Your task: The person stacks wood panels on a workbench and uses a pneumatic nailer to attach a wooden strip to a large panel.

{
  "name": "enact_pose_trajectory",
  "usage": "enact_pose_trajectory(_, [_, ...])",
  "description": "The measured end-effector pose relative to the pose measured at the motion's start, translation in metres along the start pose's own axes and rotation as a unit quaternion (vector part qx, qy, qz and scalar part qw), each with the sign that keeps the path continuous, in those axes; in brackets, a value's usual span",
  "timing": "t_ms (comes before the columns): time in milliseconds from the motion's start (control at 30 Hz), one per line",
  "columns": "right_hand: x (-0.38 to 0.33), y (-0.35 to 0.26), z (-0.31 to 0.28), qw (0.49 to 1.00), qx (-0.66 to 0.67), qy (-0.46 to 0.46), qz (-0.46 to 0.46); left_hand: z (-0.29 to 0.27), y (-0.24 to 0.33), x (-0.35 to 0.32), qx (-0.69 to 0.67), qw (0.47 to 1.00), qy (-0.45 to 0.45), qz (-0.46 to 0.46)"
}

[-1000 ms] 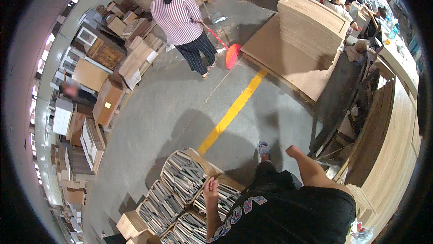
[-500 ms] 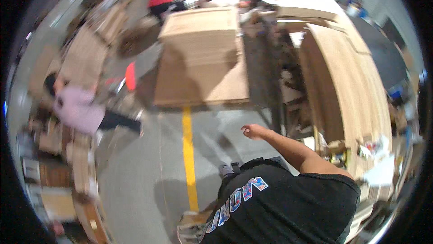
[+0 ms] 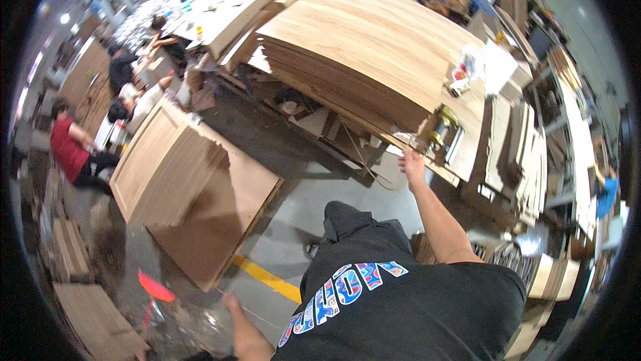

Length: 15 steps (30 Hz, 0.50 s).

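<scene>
The right hand [image 3: 414,166] is held out right of centre, its fingers slightly apart and pointed toward the edge of a pale board [image 3: 473,144]; whether that edge is touched cannot be told. On the board, a yellow-green and black tool [image 3: 442,127] is seen lying just beyond the fingertips, up and to the right, ungrasped. The left hand [image 3: 231,303] is lowered at the lower left, near the yellow line [image 3: 270,281] and well apart from the tool; how its fingers are set cannot be told. The upper middle is filled by stacked panels [image 3: 374,47]. At the left, more panels [image 3: 167,160] are stacked on a base sheet [image 3: 200,244].
</scene>
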State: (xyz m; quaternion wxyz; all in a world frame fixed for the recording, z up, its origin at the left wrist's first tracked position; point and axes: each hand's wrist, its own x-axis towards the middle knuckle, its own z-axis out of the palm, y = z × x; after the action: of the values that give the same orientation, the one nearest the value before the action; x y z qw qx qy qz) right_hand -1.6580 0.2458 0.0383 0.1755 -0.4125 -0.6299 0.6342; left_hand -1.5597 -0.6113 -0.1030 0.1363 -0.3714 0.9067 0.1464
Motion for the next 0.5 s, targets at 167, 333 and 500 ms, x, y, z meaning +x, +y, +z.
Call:
enact_pose_trajectory(167, [0.042, -0.026, -0.009, 0.978, 0.160, 0.132, -0.029, -0.094, 0.202, 0.159, -0.366, 0.921, -0.102, 0.086])
enact_pose_trajectory(333, [0.123, -0.031, -0.029, 0.951, 0.211, 0.225, 0.010, -0.078, 0.490, 0.142, -0.386, 0.879, -0.256, 0.111])
enact_pose_trajectory(500, [0.149, -0.048, -0.015, 0.930, 0.301, 0.185, 0.102, -0.072, 0.683, 0.118, -0.414, 0.821, -0.354, 0.173])
